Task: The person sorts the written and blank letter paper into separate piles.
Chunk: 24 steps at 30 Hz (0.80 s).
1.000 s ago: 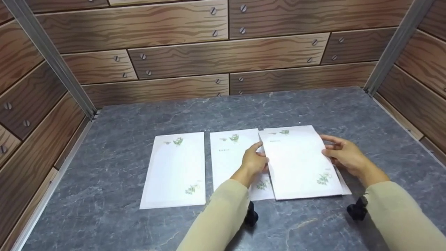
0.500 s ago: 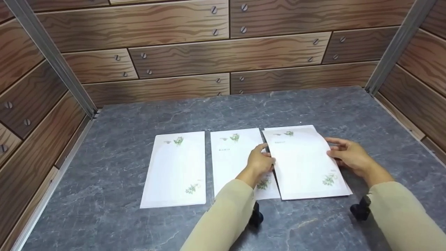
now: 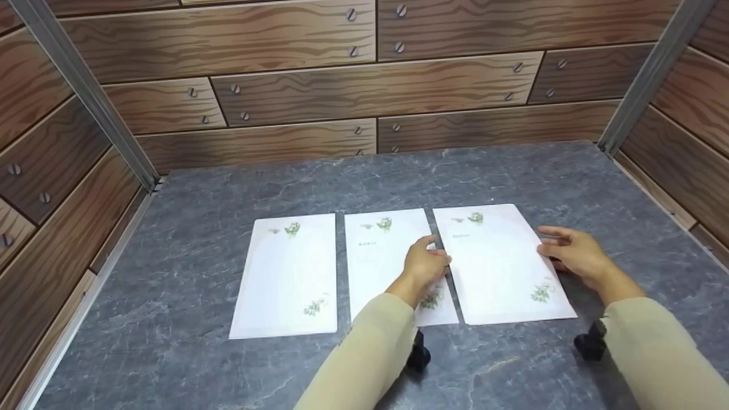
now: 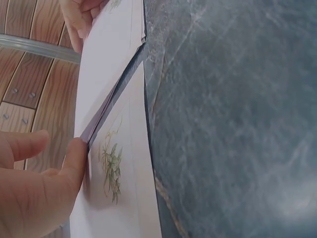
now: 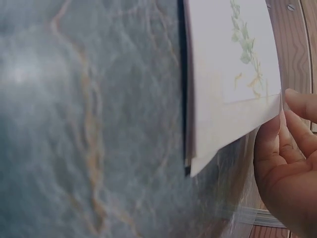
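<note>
In the head view, a right-hand stack of white paper sheets (image 3: 501, 273) with green plant prints lies on the table. My right hand (image 3: 578, 256) pinches the stack's right edge between thumb and fingers; the right wrist view shows the edge of the sheets (image 5: 247, 111) slightly raised there. My left hand (image 3: 424, 265) rests over the right part of the middle sheet (image 3: 379, 267), its fingers fairly straight. In the left wrist view, one finger (image 4: 75, 158) touches the stack's left edge while the thumb stands apart. How many sheets are stacked is not clear.
Another printed white sheet (image 3: 285, 279) lies at the left of the row. All rest on a dark marbled table (image 3: 188, 273). Wood-patterned panels (image 3: 296, 97) rise behind and at both sides, with metal corner posts (image 3: 85, 94). Black wrist mounts (image 3: 418, 353) sit under the sleeves.
The top sheets of the right-hand stack have shifted right and come flat, lining up with those beneath. Both hands moved slightly right, and a gap now shows beside the middle sheet.
</note>
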Each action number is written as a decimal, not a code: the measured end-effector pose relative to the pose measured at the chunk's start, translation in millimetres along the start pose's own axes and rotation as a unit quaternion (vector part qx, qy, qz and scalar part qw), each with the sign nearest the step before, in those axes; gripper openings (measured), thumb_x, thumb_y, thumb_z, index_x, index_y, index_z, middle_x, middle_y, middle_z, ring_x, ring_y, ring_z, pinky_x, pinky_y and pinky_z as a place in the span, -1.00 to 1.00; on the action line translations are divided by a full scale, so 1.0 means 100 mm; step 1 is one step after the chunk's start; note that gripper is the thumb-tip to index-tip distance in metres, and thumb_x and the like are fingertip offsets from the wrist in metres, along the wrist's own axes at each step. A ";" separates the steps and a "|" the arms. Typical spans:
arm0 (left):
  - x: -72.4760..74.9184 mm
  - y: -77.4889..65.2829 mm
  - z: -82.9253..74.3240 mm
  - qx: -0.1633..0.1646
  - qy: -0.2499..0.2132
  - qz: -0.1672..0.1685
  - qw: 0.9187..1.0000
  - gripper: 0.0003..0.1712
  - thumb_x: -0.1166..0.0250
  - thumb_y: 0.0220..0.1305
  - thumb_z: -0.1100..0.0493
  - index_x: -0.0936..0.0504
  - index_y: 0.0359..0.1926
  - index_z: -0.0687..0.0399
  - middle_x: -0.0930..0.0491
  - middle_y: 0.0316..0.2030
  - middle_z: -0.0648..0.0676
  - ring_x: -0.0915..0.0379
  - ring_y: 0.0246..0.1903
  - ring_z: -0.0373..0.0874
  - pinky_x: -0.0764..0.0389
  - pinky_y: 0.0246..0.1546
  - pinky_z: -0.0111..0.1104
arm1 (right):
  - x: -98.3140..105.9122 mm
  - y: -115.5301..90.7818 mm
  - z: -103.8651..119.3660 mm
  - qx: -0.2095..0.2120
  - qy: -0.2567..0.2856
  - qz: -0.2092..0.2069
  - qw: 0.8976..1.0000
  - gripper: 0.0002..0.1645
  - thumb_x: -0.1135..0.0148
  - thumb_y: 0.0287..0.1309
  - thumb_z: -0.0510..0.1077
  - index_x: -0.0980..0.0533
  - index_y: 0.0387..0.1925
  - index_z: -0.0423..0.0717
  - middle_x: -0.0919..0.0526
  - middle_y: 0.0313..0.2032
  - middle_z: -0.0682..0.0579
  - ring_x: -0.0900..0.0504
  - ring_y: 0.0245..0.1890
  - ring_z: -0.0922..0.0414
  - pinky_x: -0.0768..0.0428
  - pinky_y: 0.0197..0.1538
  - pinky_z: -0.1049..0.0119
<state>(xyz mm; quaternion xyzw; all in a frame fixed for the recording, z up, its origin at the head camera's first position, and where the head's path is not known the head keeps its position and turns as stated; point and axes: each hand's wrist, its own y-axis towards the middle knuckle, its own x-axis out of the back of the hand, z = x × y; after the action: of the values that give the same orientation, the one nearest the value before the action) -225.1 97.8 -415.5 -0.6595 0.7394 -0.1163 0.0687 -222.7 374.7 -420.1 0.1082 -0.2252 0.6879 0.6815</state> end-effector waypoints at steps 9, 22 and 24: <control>0.01 0.00 -0.01 0.005 0.001 0.000 1.000 -0.39 -0.24 0.18 0.44 -0.35 0.28 0.27 -0.57 -0.24 0.08 -0.57 -0.27 -0.09 -0.63 -0.26 -0.40 | 0.01 0.01 -0.01 0.005 -0.005 -0.008 1.000 -0.29 -0.07 0.36 -0.14 -0.08 0.37 -0.42 -0.29 0.20 -0.44 -0.52 -0.25 0.44 -0.60 -0.12 0.43; 0.02 0.00 -0.01 0.007 -0.019 0.001 1.000 -0.37 -0.28 0.16 0.42 -0.35 0.27 0.26 -0.55 -0.23 0.09 -0.58 -0.24 -0.05 -0.63 -0.20 -0.36 | -0.01 0.00 0.03 -0.008 -0.014 -0.010 1.000 -0.21 -0.06 0.37 0.02 -0.05 0.41 -0.34 -0.27 0.24 -0.40 -0.49 -0.19 0.43 -0.57 -0.10 0.44; 0.04 -0.01 -0.01 0.001 -0.024 0.002 1.000 -0.37 -0.29 0.15 0.41 -0.35 0.27 0.26 -0.55 -0.23 0.09 -0.58 -0.24 -0.04 -0.63 -0.20 -0.36 | -0.02 0.01 0.04 -0.007 -0.011 -0.015 1.000 -0.18 -0.07 0.36 0.05 -0.04 0.42 -0.31 -0.27 0.25 -0.39 -0.51 -0.20 0.43 -0.58 -0.11 0.44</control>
<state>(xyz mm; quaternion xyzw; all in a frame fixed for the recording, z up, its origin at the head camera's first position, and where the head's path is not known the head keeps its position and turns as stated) -225.2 93.6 -414.1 -0.6604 0.7388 -0.1017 0.0874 -224.2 370.9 -417.6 0.1143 -0.2364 0.6745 0.6901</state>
